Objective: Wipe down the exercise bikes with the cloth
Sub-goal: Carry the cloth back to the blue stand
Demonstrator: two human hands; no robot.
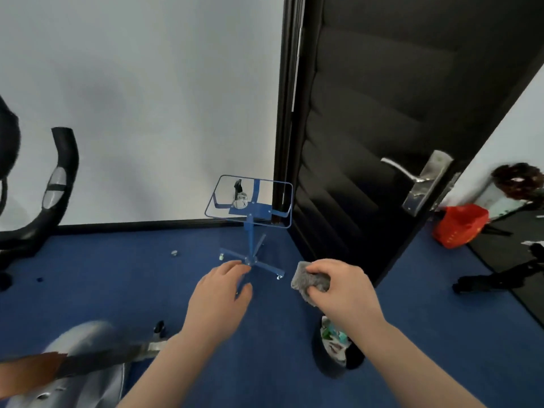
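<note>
A grey fuzzy cloth (309, 282) is pinched in my right hand (343, 293), held in the air over the blue carpet right of centre. My left hand (219, 298) hovers beside it with fingers apart, holding nothing. An exercise bike shows at the left: its black handlebar (60, 184) with silver grip sensors curves up by the wall, and its silver body (82, 363) fills the bottom left corner. Both hands are apart from the bike.
A blue wire stand on a wheeled cross base (250, 219) stands just beyond my hands. A black open door (382, 142) with a metal handle is at right. A small bin (335, 348) sits below my right wrist. A red bag (459, 225) lies past the door.
</note>
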